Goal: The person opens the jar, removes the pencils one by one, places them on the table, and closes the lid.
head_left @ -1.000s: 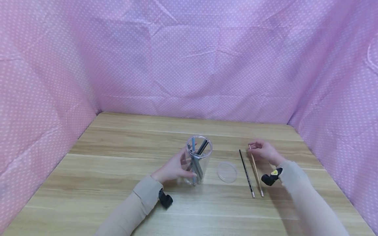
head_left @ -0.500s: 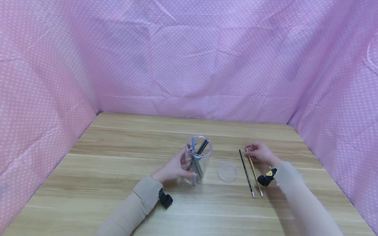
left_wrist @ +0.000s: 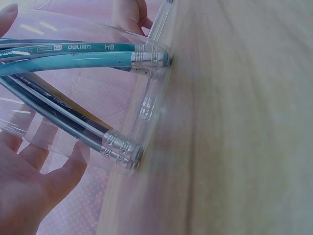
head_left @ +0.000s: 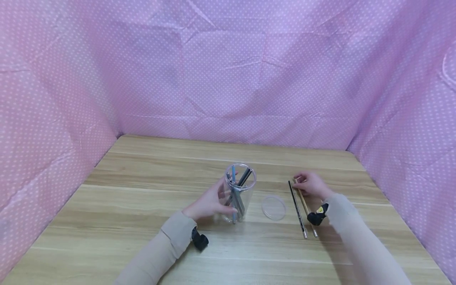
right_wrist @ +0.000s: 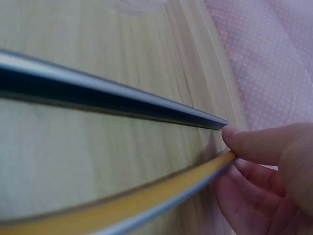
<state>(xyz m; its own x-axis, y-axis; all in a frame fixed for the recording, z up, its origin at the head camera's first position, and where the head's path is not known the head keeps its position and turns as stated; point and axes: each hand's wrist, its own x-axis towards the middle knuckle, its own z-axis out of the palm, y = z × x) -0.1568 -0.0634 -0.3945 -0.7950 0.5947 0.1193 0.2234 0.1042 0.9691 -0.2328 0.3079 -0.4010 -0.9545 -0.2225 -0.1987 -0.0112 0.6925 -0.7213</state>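
My left hand (head_left: pixel 210 204) grips the side of a clear plastic cup (head_left: pixel 249 200) that stands upright on the table. Several pencils (head_left: pixel 238 200) lean inside it; in the left wrist view green and dark pencils (left_wrist: pixel 93 54) show their metal ends at the base. With thumb and fingers, my right hand (head_left: pixel 313 185) pinches the far end of a yellow pencil (head_left: pixel 303 200), whose near end lies by the table surface. Just left of it a dark pencil (head_left: pixel 297 209) lies on the wood. In the right wrist view my thumb touches or nearly touches this dark pencil's (right_wrist: pixel 122 98) tip.
A round clear lid (head_left: pixel 273 208) lies flat between the cup and the loose pencils. The wood-grain table (head_left: pixel 142 198) is bordered at the back and sides by pink dotted cloth (head_left: pixel 228 79).
My right hand has shifted left with the far end of the yellow pencil, bringing it closer to the dark pencil. The left hand and cup have stayed in place.
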